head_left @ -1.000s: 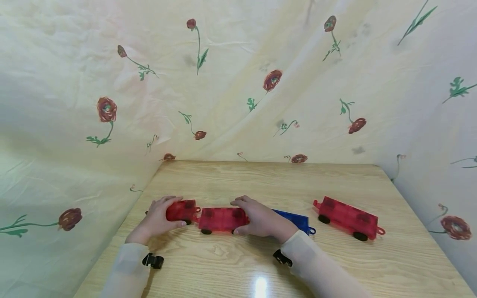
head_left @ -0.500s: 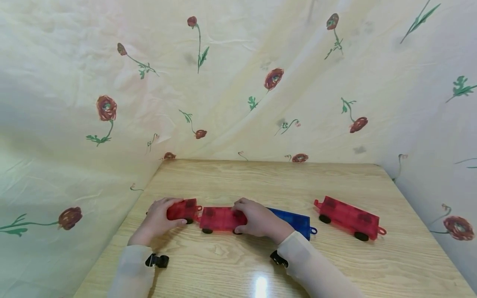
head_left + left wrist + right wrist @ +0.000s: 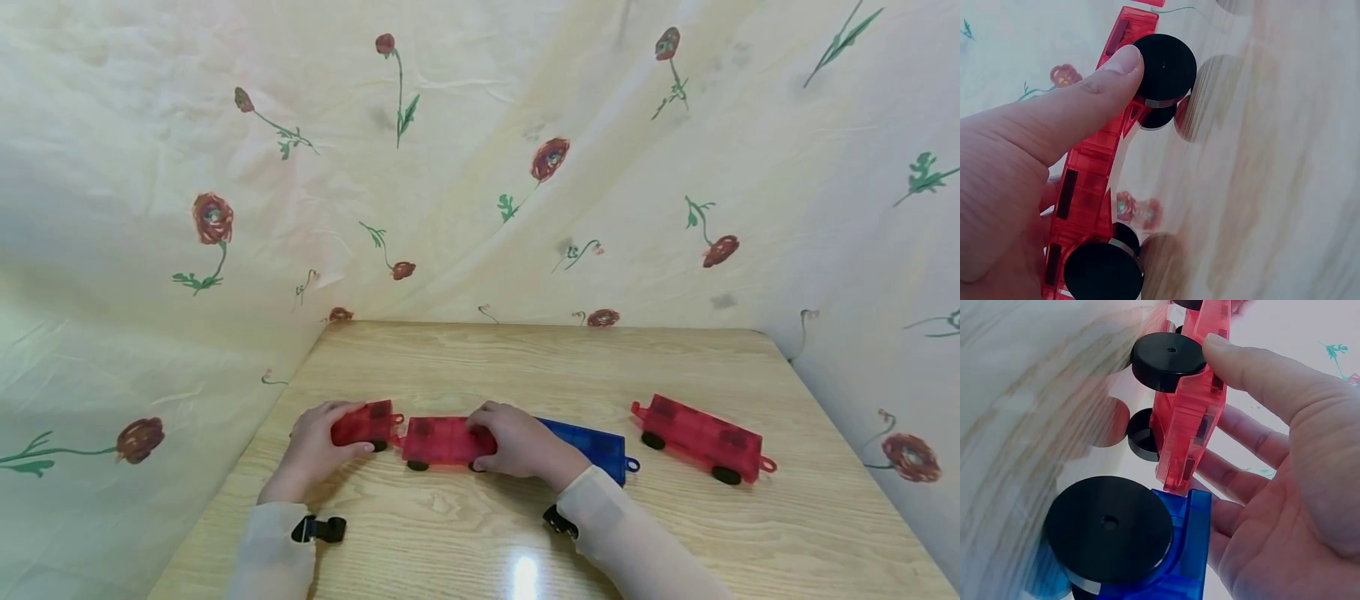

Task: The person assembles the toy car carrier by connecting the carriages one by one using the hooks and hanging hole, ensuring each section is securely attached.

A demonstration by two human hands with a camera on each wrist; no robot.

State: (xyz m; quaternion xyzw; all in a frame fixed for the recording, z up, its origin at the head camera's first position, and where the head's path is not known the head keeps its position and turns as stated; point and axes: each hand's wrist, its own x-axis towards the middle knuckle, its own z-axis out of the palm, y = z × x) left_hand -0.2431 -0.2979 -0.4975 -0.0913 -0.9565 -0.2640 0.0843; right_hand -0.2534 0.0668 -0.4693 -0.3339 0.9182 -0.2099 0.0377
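Observation:
My left hand [image 3: 315, 442] grips a translucent red toy train car [image 3: 362, 423] at the left of the table. In the left wrist view its thumb [image 3: 1107, 78] lies along the near side, tip beside a black wheel [image 3: 1166, 65]. A second red train car [image 3: 442, 440] stands just right of it, their couplings meeting at the gap. My right hand [image 3: 521, 442] holds that car by its right end, thumb in front, fingers behind. Behind the right wrist sits a blue train car [image 3: 592, 446], partly hidden; in the right wrist view its end adjoins the red car [image 3: 1188, 412].
Another red train car [image 3: 701, 437] stands apart at the right, angled, with a hook on its left end and a ring on its right. Flowered cloth [image 3: 465, 167] rises behind and beside the wooden table [image 3: 525, 358].
The left hand and its red car have shifted very slightly left in the last half second. More of the blue car shows beside the right hand than a second ago.

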